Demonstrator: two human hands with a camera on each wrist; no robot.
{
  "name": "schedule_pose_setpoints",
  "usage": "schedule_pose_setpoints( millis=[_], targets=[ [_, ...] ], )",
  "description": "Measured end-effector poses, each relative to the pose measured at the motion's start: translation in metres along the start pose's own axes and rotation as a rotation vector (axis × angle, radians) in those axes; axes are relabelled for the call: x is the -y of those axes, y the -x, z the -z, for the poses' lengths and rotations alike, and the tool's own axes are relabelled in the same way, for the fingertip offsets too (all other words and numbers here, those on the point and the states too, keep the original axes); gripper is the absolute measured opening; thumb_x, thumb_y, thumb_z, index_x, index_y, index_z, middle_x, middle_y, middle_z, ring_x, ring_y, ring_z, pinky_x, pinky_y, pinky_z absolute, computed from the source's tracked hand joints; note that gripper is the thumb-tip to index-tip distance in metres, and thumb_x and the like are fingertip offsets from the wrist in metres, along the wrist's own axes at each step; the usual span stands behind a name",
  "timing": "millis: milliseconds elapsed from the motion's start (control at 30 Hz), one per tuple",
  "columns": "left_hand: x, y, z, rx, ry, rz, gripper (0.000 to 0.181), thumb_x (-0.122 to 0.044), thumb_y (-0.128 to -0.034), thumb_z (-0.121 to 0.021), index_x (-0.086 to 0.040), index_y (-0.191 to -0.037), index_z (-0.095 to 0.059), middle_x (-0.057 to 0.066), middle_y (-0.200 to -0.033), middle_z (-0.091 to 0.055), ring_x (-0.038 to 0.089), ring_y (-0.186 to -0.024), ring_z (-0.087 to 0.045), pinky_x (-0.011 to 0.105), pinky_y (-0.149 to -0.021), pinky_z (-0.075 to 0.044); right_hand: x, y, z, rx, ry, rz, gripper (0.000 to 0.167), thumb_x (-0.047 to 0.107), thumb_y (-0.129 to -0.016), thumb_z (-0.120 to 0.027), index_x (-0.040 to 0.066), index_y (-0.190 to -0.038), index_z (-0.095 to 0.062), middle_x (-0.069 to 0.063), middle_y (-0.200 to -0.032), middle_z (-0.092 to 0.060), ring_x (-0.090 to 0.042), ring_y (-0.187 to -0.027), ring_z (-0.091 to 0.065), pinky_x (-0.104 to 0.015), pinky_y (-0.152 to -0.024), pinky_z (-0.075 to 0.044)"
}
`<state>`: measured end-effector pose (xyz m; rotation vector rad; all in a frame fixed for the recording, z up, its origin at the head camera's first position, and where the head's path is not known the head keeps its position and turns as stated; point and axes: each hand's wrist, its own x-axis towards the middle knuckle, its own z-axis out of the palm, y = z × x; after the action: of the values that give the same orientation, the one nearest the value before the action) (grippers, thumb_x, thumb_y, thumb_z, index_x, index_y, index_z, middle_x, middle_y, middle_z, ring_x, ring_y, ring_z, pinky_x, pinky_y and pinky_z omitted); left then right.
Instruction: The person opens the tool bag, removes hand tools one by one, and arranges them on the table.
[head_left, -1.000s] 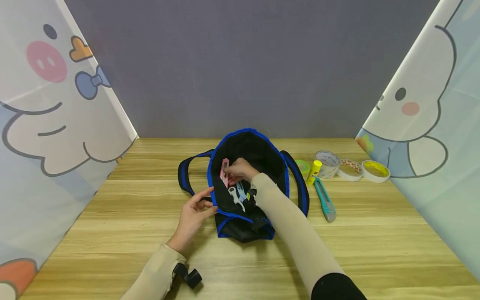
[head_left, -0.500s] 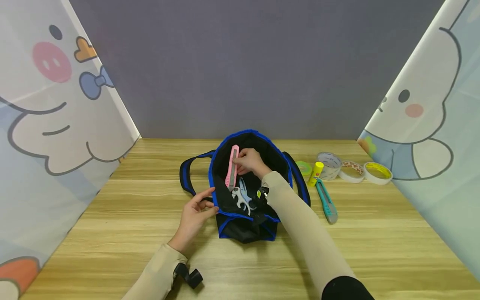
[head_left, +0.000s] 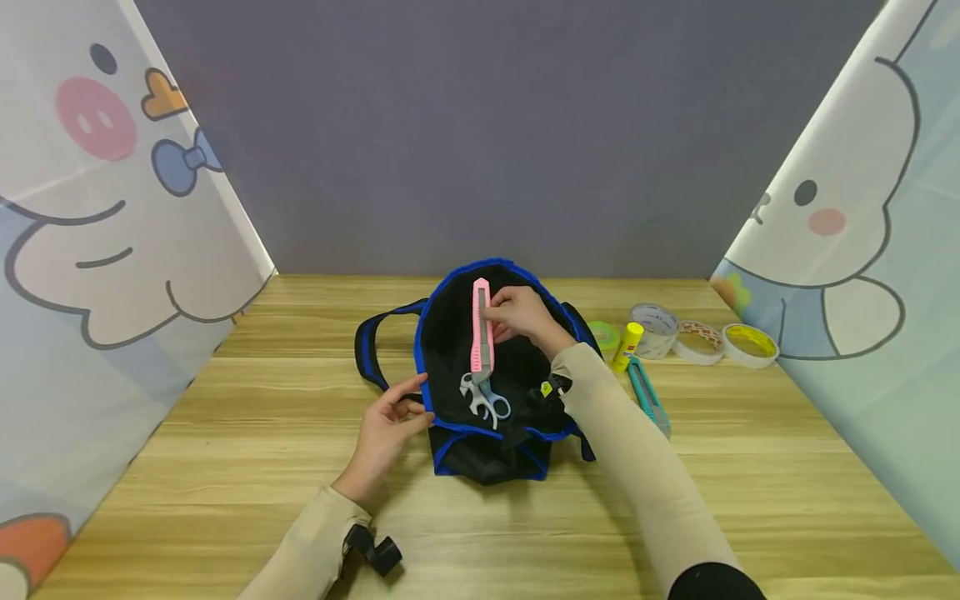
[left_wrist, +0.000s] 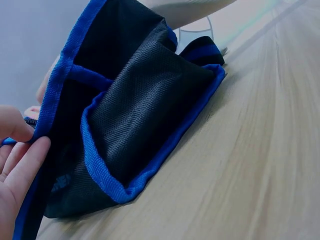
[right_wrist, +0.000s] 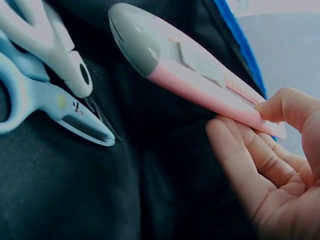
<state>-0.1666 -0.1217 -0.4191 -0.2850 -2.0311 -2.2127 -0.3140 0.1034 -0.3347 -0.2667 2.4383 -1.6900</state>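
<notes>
A black bag [head_left: 450, 333] with blue edging stands with its mouth spread towards me. My left hand [head_left: 382, 437] holds its blue rim at the left; the left wrist view shows fingers [left_wrist: 30, 165] at the edging [left_wrist: 57, 90]. Over the bag's mouth, my right hand [head_left: 525, 317] pinches a pink utility knife [head_left: 482, 329] between thumb and fingers. The knife [right_wrist: 200, 75] has a grey end cap pointing down into the bag. Below it inside lie light blue scissors [right_wrist: 55, 102] and a white-handled pair of scissors [right_wrist: 50, 45], their tips partly hidden.
Right of the bag are a green tape roll [head_left: 604, 335], a yellow glue stick [head_left: 627, 346], a teal utility knife [head_left: 647, 396] partly behind my right sleeve, and several tape rolls [head_left: 751, 345]. A strap [head_left: 367, 346] loops out left. Dark panel [head_left: 480, 142] behind.
My right hand has lifted the pink utility knife upward and to the right, from inside the bag to its mouth. The right strap now hangs lower. My left hand stays at the rim.
</notes>
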Motion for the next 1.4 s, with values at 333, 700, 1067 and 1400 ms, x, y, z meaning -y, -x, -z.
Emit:
schedule_pose_setpoints(
  millis=[333, 700, 1067, 1400],
  targets=[
    [0.000, 0.001, 0.001, -0.006, 0.018, -0.018, 0.058, 0.024, -0.0783, -0.064, 0.014, -0.134, -0.052, 0.012, -0.115, -0.053, 0.007, -0.080, -0.062, 0.023, -0.072, -0.060, 0.002, 0.017, 0.015, 0.031, 0.001, 0.007, 0.018, 0.006, -0.092, -0.068, -0.008, -0.101, -0.061, -0.012, -0.076, -0.069, -0.016, -0.056, -0.066, -0.051, -0.073, -0.060],
    [0.002, 0.000, 0.001, -0.002, 0.025, -0.030, 0.058, 0.024, -0.0776, -0.064, 0.015, -0.134, -0.052, 0.011, -0.117, -0.053, 0.007, -0.079, -0.062, 0.023, -0.071, -0.061, 0.002, 0.038, 0.039, 0.020, -0.025, 0.017, 0.021, 0.003, -0.091, -0.068, -0.011, -0.103, -0.060, -0.006, -0.071, -0.067, -0.014, -0.054, -0.064, -0.038, -0.061, -0.063],
    [0.001, -0.001, 0.001, 0.004, 0.017, -0.033, 0.058, 0.024, -0.0780, -0.064, 0.015, -0.134, -0.052, 0.015, -0.118, -0.052, 0.007, -0.079, -0.062, 0.023, -0.071, -0.061, 0.001, 0.058, 0.067, 0.010, -0.076, 0.064, 0.020, 0.002, -0.091, -0.065, -0.013, -0.103, -0.057, -0.003, -0.070, -0.066, -0.013, -0.056, -0.062, -0.032, -0.057, -0.062],
    [0.003, -0.001, 0.001, 0.010, 0.005, -0.043, 0.058, 0.024, -0.0781, -0.064, 0.014, -0.134, -0.053, 0.015, -0.113, -0.054, 0.007, -0.079, -0.062, 0.024, -0.071, -0.061, -0.012, 0.079, 0.096, -0.052, -0.103, 0.073, 0.018, 0.003, -0.094, -0.064, -0.013, -0.100, -0.057, -0.001, -0.071, -0.066, -0.012, -0.059, -0.062, -0.029, -0.056, -0.061]
  ],
)
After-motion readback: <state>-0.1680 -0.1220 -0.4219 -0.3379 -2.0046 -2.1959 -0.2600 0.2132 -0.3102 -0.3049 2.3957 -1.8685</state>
